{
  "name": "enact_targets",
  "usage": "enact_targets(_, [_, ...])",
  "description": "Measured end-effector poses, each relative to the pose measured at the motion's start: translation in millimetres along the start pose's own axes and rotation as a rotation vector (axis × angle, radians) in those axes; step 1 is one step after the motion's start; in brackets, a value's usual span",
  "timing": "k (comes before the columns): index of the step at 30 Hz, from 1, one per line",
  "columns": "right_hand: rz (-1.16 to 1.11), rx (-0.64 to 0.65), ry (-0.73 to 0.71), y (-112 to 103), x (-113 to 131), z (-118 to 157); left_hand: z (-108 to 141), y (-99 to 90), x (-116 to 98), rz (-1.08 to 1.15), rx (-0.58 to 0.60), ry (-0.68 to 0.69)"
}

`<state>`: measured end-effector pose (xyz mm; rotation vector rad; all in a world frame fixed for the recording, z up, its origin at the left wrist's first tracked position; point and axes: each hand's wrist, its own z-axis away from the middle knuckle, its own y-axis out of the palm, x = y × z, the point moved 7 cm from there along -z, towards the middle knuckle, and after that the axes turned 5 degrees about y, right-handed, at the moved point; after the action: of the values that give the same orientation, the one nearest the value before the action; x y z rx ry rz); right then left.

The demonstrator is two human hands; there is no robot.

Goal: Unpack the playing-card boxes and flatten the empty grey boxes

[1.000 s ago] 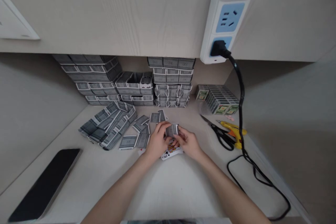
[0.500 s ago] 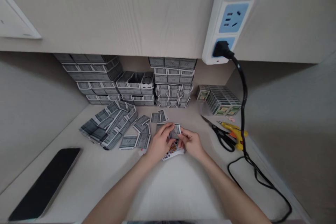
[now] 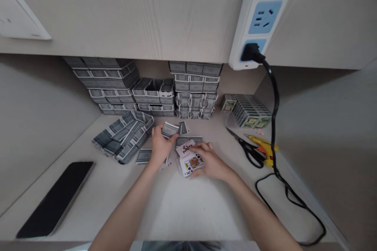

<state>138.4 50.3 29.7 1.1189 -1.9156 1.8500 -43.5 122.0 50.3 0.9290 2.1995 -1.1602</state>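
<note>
My left hand (image 3: 161, 147) pinches a playing card (image 3: 170, 129), grey-patterned back showing and a white folded edge along its top. It is just above the loose cards. To its right, my right hand (image 3: 209, 160) curls over a face-up pile, fingertips on a joker card (image 3: 185, 148) and thumb by the lower edge of a king card (image 3: 192, 163). Behind the pile lie face-down cards (image 3: 184, 140). Another face-down card (image 3: 143, 156) is left of my left wrist. My left hand partly hides the other loose cards.
At left is an open box made of folded cards (image 3: 113, 150), with a black phone (image 3: 55, 200) nearer me. Stacked card boxes (image 3: 196, 86) line the back. Scissors (image 3: 250, 152), a yellow glue gun (image 3: 266, 150), a black cable (image 3: 275, 106) and packed card decks (image 3: 250, 110) occupy the right.
My hands have parted. The left has carried the card leftward and away from me; the right has lowered onto the face-up pile, where a joker now shows.
</note>
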Motion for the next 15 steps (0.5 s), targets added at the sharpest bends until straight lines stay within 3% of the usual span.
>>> enact_targets(5, [0.064, -0.010, 0.030, -5.9, -1.4, 2.0, -0.8, 11.8, 22.6, 0.149, 0.087, -0.173])
enact_targets(10, [0.089, -0.099, 0.048, -13.0, -5.2, 0.6, 6.4, 24.8, 22.7, 0.234, 0.241, -0.255])
enact_targets(12, [0.109, -0.168, 0.100, -14.2, -12.0, -0.8, 11.6, 27.2, 16.9, 0.146, 0.319, -0.257])
enact_targets(15, [0.119, -0.242, 0.155, -11.2, -22.6, -3.3, 16.8, 25.2, 1.6, -0.177, 0.385, -0.142])
